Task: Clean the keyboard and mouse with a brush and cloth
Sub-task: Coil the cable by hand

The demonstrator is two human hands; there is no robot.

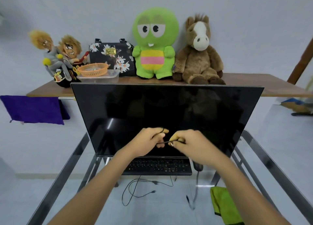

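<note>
A black keyboard (157, 167) lies on the glass desk at the foot of a dark monitor. Just right of it a black mouse (198, 167) shows partly from under my right forearm. A green cloth (224, 206) lies on the glass at the near right. Both hands are raised in front of the screen, above the keyboard. My left hand (149, 140) has a thin black band looped over a finger. My right hand (189, 142) pinches the same band's other end and stretches it. No brush is in view.
The monitor (167, 119) stands at the back of the glass desk (81, 150), which has metal rails on both sides. Loose black cables (135, 191) lie in front of the keyboard. Behind, a wooden shelf (245, 84) carries plush toys, a floral bag and an orange basket.
</note>
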